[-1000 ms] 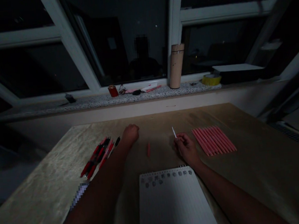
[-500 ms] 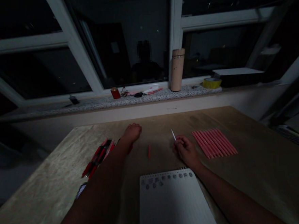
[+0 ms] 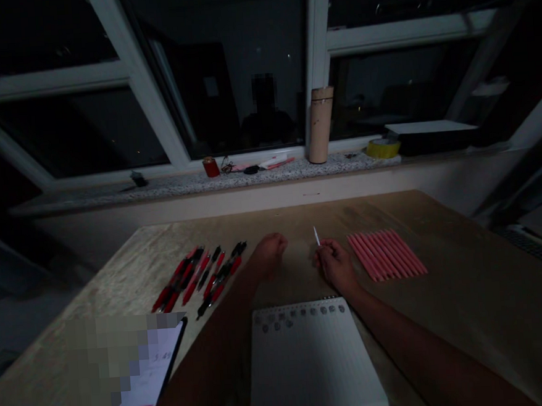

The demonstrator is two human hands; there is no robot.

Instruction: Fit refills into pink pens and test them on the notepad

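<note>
My right hand (image 3: 335,265) is closed on a thin white pointed stick (image 3: 317,235), its tip up and away from me. The stick's lower part is hidden in my fingers. My left hand (image 3: 271,254) is curled over the middle of the table; what lies inside its fingers, if anything, is hidden. Left of it lie several red and black pens (image 3: 218,275) in loose slanting groups. A row of pink pencils (image 3: 386,255) lies side by side to the right of my right hand. Nearest me is a spiral notebook (image 3: 313,367) with small dark round marks along its top.
A phone or tablet (image 3: 159,359) with a lit, partly blurred screen lies at the table's left front. On the window sill behind stand a tan flask (image 3: 322,125), yellow tape (image 3: 382,149), a small red jar (image 3: 211,167) and a dark box (image 3: 433,139).
My left hand has moved right and nearer, over where a short red piece lay; that piece no longer shows. More pens and the lit screen have come into view. The right hand still holds the white stick.
</note>
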